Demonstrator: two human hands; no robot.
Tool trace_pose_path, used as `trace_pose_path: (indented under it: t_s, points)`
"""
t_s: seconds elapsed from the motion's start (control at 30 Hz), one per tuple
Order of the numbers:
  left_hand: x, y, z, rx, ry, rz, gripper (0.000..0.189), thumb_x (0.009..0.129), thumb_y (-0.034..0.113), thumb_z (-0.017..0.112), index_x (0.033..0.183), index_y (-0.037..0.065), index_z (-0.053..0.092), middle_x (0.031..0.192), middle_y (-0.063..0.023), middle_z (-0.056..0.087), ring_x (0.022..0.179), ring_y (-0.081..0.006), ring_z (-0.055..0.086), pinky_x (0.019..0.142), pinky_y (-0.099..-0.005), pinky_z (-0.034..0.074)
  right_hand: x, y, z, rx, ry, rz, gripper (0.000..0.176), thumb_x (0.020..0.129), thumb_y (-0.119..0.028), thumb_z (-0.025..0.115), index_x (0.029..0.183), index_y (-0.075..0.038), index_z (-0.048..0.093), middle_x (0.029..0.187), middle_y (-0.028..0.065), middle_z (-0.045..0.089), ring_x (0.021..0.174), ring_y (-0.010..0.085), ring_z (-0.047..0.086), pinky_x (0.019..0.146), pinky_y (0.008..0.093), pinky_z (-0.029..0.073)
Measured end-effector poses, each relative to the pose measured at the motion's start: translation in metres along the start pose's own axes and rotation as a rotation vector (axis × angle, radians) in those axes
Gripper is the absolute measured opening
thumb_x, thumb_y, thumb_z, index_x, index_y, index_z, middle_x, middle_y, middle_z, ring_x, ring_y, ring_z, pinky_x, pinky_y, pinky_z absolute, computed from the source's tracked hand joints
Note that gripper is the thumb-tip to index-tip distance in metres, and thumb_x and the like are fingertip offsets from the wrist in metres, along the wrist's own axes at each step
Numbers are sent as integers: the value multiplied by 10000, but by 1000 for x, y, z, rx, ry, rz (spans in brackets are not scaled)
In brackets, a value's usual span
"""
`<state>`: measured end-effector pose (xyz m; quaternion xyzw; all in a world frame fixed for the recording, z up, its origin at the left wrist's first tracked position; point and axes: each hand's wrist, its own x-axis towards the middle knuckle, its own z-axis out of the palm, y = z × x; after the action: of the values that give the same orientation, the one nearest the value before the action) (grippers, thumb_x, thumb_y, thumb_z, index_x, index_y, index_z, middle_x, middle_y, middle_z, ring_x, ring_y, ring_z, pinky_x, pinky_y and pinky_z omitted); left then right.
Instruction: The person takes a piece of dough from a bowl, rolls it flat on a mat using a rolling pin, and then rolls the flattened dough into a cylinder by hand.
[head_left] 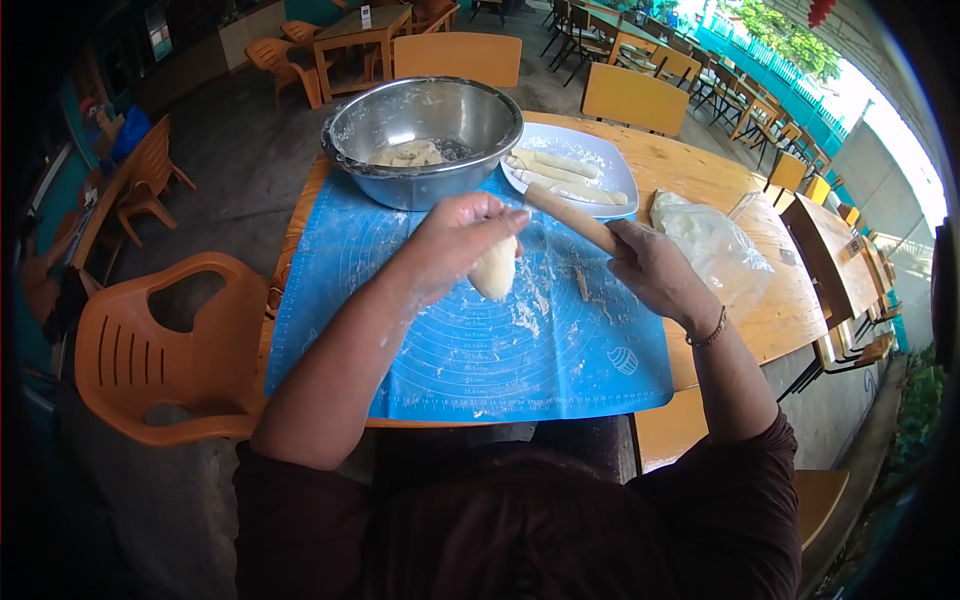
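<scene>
My left hand [462,245] grips a pale piece of dough [493,272], which hangs down over the blue baking mat [420,350]. In my right hand [665,270] is a wooden rolling pin [570,216], its free end pointing up and left, close to my left fingertips. Flour and dough scraps are scattered on the mat under and between my hands. Beyond them, a white plate [610,150] carries several floured dough rolls [570,185]. A steel bowl [440,190] at the mat's far left edge has more dough [408,153] in it.
A clear plastic bag [705,235] with something pale inside lies on the wooden table [770,300] to the right. An orange plastic chair [175,350] stands by the table's left side. More chairs and tables fill the background.
</scene>
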<state>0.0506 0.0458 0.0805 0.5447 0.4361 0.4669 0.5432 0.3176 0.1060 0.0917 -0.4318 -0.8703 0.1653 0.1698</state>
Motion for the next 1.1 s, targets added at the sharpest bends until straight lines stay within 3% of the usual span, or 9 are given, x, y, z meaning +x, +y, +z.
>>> trace_pose_path:
  t_s: [0.27, 0.33, 0.47, 0.6, 0.8, 0.87, 0.93, 1.0, 1.1]
  points:
    - [8, -4, -15, 49, 161, -44, 261, 911, 259, 694, 999, 18, 643, 827, -86, 655, 739, -127, 635, 629, -272, 510, 3, -35, 23, -132, 8, 110, 174, 851, -133, 629, 960, 1, 644, 850, 225, 681, 821, 402, 657, 767, 470, 515]
    - [5, 2, -16, 317, 68, -111, 274, 903, 247, 703, 997, -4, 642, 838, -98, 661, 752, -136, 637, 648, -275, 509, 3, -34, 24, -126, 43, 104, 171, 850, -151, 640, 931, -1, 653, 836, 224, 681, 807, 400, 658, 760, 471, 515]
    - [11, -29, -1, 308, -66, -76, 269, 918, 230, 689, 993, -21, 631, 851, -97, 666, 756, -140, 637, 668, -278, 509, 5, -19, 19, -219, 9, 83, 227, 862, -229, 665, 897, -4, 663, 797, 222, 680, 782, 398, 663, 750, 472, 514]
    - [12, -47, 33, 237, 57, -14, 245, 966, 216, 637, 999, -25, 604, 866, -100, 660, 770, -140, 633, 659, -292, 524, 2, 3, 36, -171, 9, 174, 297, 871, -300, 674, 917, -6, 678, 784, 220, 680, 784, 395, 668, 754, 465, 517]
    - [22, -69, 40, -5, 103, 82, 262, 992, 204, 594, 1124, -12, 528, 1041, -120, 624, 921, -159, 635, 733, -303, 552, -12, -15, 6, -13, 59, 292, 388, 850, -338, 703, 975, 29, 688, 798, 238, 685, 756, 386, 673, 709, 440, 518]
    - [14, -55, 44, 10, 89, 82, 277, 990, 187, 594, 1160, -12, 507, 1082, -118, 609, 968, -165, 622, 790, -314, 544, -18, -28, -5, 398, -121, 202, 411, 815, -316, 745, 987, 52, 684, 826, 254, 683, 753, 379, 677, 697, 440, 515]
    - [10, -50, 49, 29, 74, 85, 298, 987, 171, 593, 1196, -13, 486, 1124, -117, 593, 1014, -171, 610, 847, -326, 537, -18, -31, 6, 484, -100, 65, 426, 778, -301, 783, 1021, 36, 689, 861, 247, 688, 768, 365, 680, 710, 436, 520]
    - [8, -54, 52, -31, -13, 331, 342, 942, 68, 605, 1224, -42, 446, 1141, -153, 573, 990, -175, 614, 888, -328, 533, -16, -40, 12, 155, -31, -72, 433, 761, -303, 793, 1042, 12, 695, 880, 231, 696, 784, 359, 678, 720, 433, 524]
    - [6, -57, 48, 145, 60, 369, 324, 939, 79, 611, 1198, -53, 468, 1120, -169, 554, 1022, -218, 616, 909, -348, 527, -25, -45, 3, -38, -9, 17, 356, 775, -295, 772, 969, -10, 680, 886, 221, 692, 814, 382, 669, 737, 452, 524]
